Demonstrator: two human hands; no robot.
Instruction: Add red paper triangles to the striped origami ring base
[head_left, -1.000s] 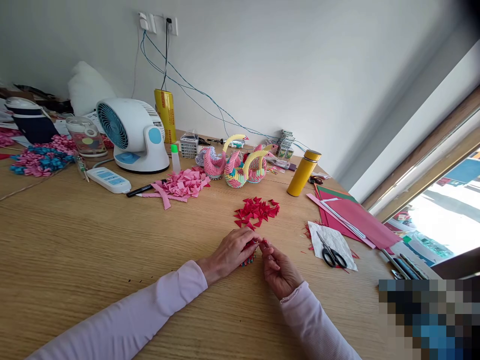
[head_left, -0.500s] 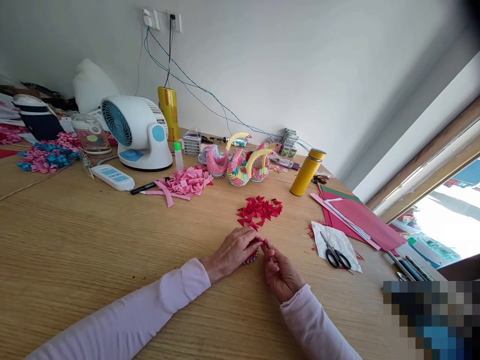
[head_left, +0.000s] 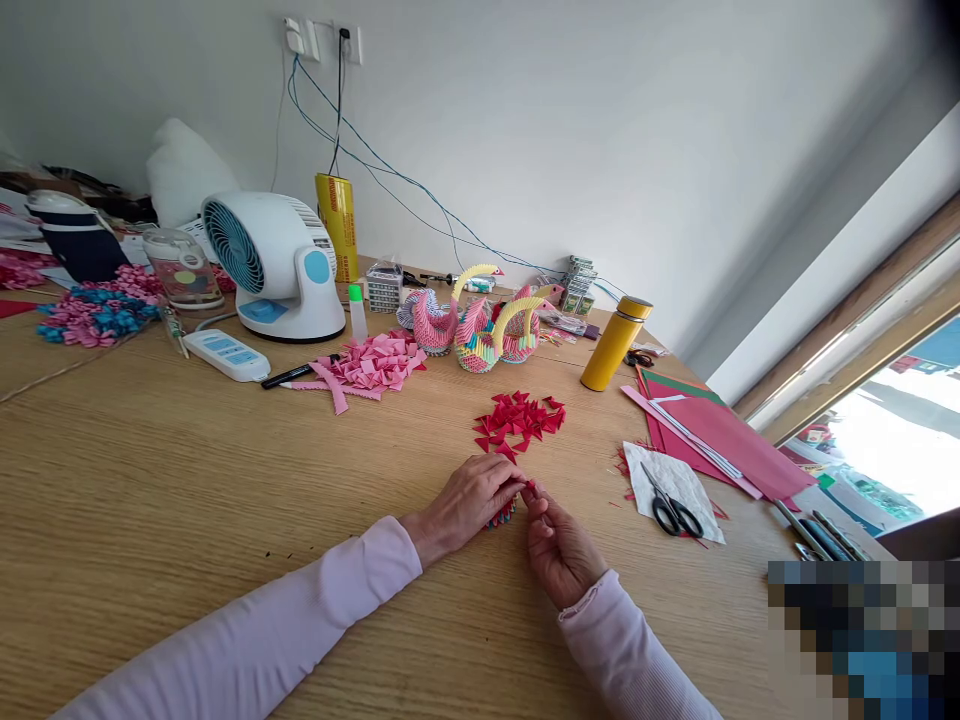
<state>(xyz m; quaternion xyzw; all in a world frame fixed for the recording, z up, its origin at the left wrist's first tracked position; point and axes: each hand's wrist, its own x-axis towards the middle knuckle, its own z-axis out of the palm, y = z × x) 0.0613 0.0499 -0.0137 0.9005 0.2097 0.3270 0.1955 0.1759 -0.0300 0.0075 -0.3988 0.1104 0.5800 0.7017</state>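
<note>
The wooden table (head_left: 187, 470) carries everything. The heap of red folded triangles (head_left: 519, 418) lies just beyond the hands. Just before that heap, the left hand (head_left: 469, 503) curls closed over a small multicoloured paper model (head_left: 504, 515). The right hand (head_left: 559, 545) pinches a red piece (head_left: 531, 487) against it. Steady the model low; slide the piece in squarely.

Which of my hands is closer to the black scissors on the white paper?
Right. Your right hand lies just left of the black scissors, apart from them. Your left hand is farther left, beyond the right hand, over the small folded paper piece.
</note>
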